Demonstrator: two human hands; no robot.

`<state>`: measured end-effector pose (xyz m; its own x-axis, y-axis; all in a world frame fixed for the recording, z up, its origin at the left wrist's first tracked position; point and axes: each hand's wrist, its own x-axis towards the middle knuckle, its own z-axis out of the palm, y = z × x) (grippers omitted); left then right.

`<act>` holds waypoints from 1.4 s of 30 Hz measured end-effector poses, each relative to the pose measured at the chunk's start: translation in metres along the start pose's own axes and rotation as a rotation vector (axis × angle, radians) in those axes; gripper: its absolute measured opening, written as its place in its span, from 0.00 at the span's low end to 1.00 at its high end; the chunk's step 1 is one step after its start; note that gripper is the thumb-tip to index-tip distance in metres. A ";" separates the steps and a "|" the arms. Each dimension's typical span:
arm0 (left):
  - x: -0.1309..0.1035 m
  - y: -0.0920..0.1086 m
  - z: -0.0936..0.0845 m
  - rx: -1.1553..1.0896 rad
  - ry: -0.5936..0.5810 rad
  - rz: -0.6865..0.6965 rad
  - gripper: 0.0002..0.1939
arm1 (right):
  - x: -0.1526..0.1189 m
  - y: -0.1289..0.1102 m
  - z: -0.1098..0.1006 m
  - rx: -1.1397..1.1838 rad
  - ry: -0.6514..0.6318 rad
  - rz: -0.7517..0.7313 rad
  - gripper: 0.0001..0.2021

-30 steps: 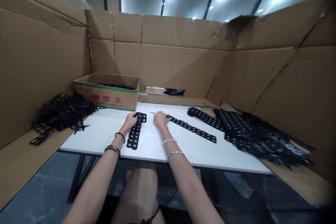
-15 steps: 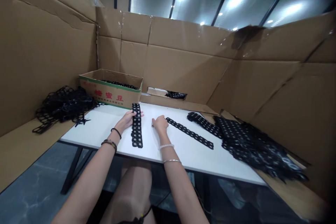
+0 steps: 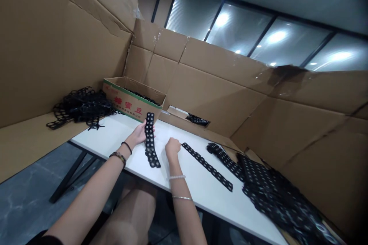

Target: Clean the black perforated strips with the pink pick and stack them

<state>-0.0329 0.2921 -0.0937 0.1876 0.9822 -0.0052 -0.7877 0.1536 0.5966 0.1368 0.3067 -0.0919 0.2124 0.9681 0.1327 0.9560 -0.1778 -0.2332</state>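
Note:
My left hand (image 3: 140,133) is closed on a black strip with rows of round pale spots (image 3: 150,140), which stands up from the table and bends at its lower end. Just right of it, my right hand (image 3: 173,147) hovers low over the tabletop, its fingers curled in. Whatever those fingers may hold is hidden. A narrower spotted black strip (image 3: 207,166) lies slantwise on the white table (image 3: 198,199), its near end close beside my right hand. Farther right, another spotted strip (image 3: 225,159) is curled over at one end.
A large heap of spotted black strips (image 3: 276,191) covers the right end. At the left lies a tangle of black netting (image 3: 82,108) on cardboard. An open carton (image 3: 115,101) with black pieces inside stands at the back left. Tall cardboard walls (image 3: 207,84) enclose the table.
The view has tilted and swung. The strip in my left hand now bends at its lower end. My right hand has curled its fingers tighter, still near the narrow strip.

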 end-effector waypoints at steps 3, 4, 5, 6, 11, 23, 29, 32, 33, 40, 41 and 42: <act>0.004 -0.004 -0.001 0.031 0.020 -0.048 0.18 | -0.002 -0.007 0.005 0.012 0.064 -0.004 0.08; 0.005 -0.005 -0.002 0.042 0.025 -0.059 0.17 | -0.003 -0.007 0.006 0.025 0.084 -0.013 0.09; 0.005 -0.005 -0.002 0.053 0.030 -0.068 0.17 | -0.002 -0.006 0.006 0.043 0.101 -0.025 0.09; 0.005 -0.006 -0.003 0.063 0.033 -0.076 0.17 | -0.001 -0.004 0.006 0.065 0.114 -0.040 0.10; 0.002 -0.006 -0.003 0.124 0.040 -0.070 0.15 | 0.004 0.006 0.000 0.232 0.139 -0.122 0.12; 0.010 -0.012 -0.005 0.405 0.133 0.078 0.14 | -0.023 -0.019 -0.008 0.542 0.253 -0.504 0.17; 0.007 -0.008 -0.006 0.526 0.128 -0.061 0.09 | -0.009 -0.017 -0.011 1.166 -0.007 -0.429 0.19; 0.008 -0.007 -0.005 0.565 0.102 -0.093 0.09 | -0.001 -0.018 -0.012 1.287 -0.104 -0.477 0.18; 0.008 -0.008 -0.005 0.578 0.099 -0.097 0.09 | 0.000 -0.019 -0.012 1.308 -0.105 -0.484 0.19; 0.014 -0.012 -0.008 0.664 0.076 -0.115 0.11 | -0.006 -0.018 -0.006 1.262 0.010 -0.411 0.18; 0.015 -0.012 -0.008 0.673 0.074 -0.112 0.11 | -0.008 -0.017 -0.006 1.240 0.006 -0.434 0.17; 0.015 -0.012 -0.008 0.680 0.072 -0.108 0.10 | -0.009 -0.016 -0.006 1.190 0.004 -0.477 0.16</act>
<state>-0.0252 0.3059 -0.1081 0.1866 0.9735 -0.1322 -0.2193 0.1725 0.9603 0.1203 0.2997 -0.0838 -0.0965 0.8913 0.4430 0.1691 0.4533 -0.8752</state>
